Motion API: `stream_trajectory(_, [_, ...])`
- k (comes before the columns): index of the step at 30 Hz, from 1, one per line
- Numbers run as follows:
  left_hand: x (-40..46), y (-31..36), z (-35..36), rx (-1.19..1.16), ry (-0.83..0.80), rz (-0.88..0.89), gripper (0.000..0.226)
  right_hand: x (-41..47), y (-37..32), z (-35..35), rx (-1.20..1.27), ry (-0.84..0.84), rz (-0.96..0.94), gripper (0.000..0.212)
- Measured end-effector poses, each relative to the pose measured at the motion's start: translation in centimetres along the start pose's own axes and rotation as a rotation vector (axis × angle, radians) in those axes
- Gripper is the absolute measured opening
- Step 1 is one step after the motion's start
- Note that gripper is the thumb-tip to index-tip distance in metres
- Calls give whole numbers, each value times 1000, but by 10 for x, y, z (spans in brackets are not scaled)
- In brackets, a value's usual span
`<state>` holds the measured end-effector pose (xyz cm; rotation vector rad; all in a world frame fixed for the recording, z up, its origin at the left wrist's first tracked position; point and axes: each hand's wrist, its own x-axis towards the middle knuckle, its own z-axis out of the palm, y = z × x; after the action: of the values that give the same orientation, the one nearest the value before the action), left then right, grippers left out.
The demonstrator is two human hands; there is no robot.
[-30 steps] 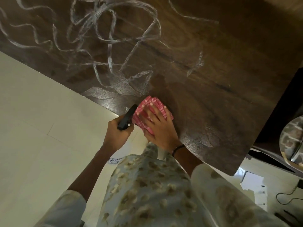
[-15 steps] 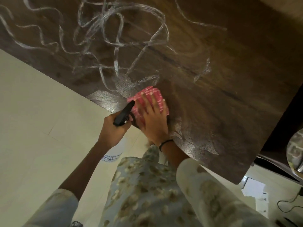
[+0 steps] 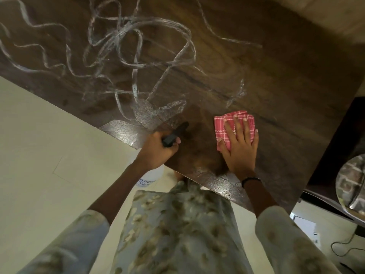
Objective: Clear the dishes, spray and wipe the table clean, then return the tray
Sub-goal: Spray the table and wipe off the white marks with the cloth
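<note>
Fingers (image 3: 236, 128) of the right hand (image 3: 240, 147) lie straight and spread, pressing flat on the folded pink checked cloth (image 3: 223, 123), which sits on the dark wooden worktop (image 3: 276, 76) close to its near edge. Fingers of the left hand (image 3: 156, 151) are curled round the black trigger head of the spray bottle (image 3: 173, 134); the white bottle body hangs below that hand, off the worktop edge.

Step in hand, by my reading: wiping. No dishes or tray visible on the worktop portion in view, so clearing looks done.

Wet streaks (image 3: 138, 46) loop across the surface well beyond the right fingertips and to their left. A wet patch also lies at the edge just behind the right wrist. The strip between the two hands looks duller, probably already passed over.

Next move likely calls for: flat, even pressure on the cloth, long overlapping strokes outward toward the far streaks, then back for the near-edge patch. The cloth is small against the wetted area, so many passes are likely. The bottle could be set down to free the left hand.
</note>
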<state>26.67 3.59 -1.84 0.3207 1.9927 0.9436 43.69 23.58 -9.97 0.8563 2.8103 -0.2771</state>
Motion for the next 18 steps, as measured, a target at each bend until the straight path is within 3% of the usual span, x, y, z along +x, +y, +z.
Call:
stream_trajectory(3, [12,21,15,29,-9,-9,6,-1,-3,0,6,9,12,59])
stream_trajectory(8, [27,45,41,118,1,-49,30,0,0,0,25,19,-1,59])
stream_trajectory(15, [40,53,54,120,15,-103,26,3,9,-3,4,14,-66,61])
stream_trajectory(18, [44,56,53,122,92,-131,8,10,25,-8,-30,-23,-148,61])
